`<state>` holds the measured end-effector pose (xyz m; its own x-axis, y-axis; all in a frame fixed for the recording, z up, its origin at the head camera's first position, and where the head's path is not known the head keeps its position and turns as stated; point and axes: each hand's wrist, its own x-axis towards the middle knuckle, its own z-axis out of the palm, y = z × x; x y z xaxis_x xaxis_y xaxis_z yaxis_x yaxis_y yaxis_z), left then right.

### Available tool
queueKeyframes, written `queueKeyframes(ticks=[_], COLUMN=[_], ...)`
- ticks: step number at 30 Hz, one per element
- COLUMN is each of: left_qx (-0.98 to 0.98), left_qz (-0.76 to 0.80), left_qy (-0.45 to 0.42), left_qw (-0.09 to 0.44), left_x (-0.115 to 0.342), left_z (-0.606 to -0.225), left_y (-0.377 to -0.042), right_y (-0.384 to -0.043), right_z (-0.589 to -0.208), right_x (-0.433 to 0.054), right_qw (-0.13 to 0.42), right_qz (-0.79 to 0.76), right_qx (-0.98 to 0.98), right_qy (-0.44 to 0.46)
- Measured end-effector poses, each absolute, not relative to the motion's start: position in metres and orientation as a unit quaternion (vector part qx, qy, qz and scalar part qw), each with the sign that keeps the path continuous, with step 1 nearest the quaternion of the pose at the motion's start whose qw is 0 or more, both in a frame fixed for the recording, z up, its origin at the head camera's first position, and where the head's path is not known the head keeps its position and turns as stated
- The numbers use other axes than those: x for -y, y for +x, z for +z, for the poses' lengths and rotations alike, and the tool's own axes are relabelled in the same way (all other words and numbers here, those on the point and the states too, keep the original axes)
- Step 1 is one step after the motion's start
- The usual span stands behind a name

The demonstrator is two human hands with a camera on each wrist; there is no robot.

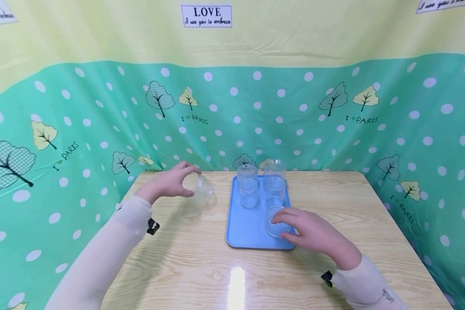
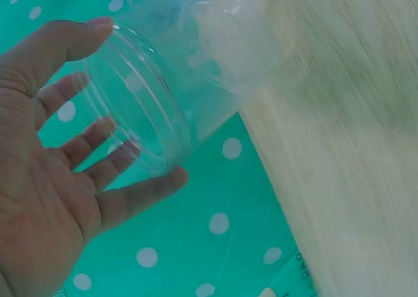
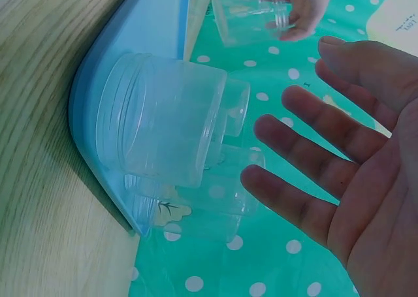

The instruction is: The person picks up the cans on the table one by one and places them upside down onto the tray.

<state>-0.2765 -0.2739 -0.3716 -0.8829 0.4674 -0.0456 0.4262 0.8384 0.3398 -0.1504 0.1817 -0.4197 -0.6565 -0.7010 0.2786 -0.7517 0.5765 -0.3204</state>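
My left hand (image 1: 173, 180) holds a clear plastic jar (image 1: 205, 189) by its ringed rim, with the thumb on one side and fingers on the other. The jar tilts above the wooden table, left of the blue tray (image 1: 244, 237). Over the tray's near right corner is my right hand (image 1: 310, 228), its fingers relaxed and spread. Beside those fingers a clear jar (image 3: 170, 121) stands mouth down on the tray; the right wrist view shows a gap between them. Several more clear jars (image 1: 249, 193) stand in two rows toward the tray's far end.
The wooden table (image 1: 193, 262) carries the tray near its middle. A green and yellow curtain (image 1: 224, 103) with dots and trees hangs behind the table and along both sides.
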Motion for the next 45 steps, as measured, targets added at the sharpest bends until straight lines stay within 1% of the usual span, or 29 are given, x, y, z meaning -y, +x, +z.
queueKeyframes(ticks=[7,15,22,26,31,41,45], left_qx=[-0.949,-0.941,-0.926,-0.915,-0.897,-0.859,-0.837], left_qz=[0.187,0.222,0.239,0.27,0.315,0.383,0.43], left_qy=[0.253,0.257,0.287,0.295,0.303,0.331,0.325], left_qw=[0.029,0.008,-0.047,-0.061,-0.062,-0.083,-0.095], left_x=[0.274,0.275,0.275,0.27,0.261,0.247,0.242], left_z=[-0.372,-0.373,-0.379,-0.378,-0.375,-0.376,-0.379], left_y=[-0.267,-0.258,-0.253,-0.249,-0.242,-0.228,-0.219], right_y=[-0.155,-0.161,-0.167,-0.169,-0.171,-0.172,-0.172], right_z=[-0.414,-0.407,-0.401,-0.403,-0.404,-0.402,-0.401], right_x=[-0.182,-0.18,-0.18,-0.182,-0.182,-0.178,-0.176], right_qw=[0.092,0.14,0.155,0.177,0.204,0.216,0.215], right_qz=[0.203,0.202,0.198,0.212,0.226,0.246,0.254], right_qx=[0.873,0.858,0.871,0.866,0.859,0.856,0.856], right_qy=[0.433,0.451,0.422,0.416,0.413,0.399,0.396])
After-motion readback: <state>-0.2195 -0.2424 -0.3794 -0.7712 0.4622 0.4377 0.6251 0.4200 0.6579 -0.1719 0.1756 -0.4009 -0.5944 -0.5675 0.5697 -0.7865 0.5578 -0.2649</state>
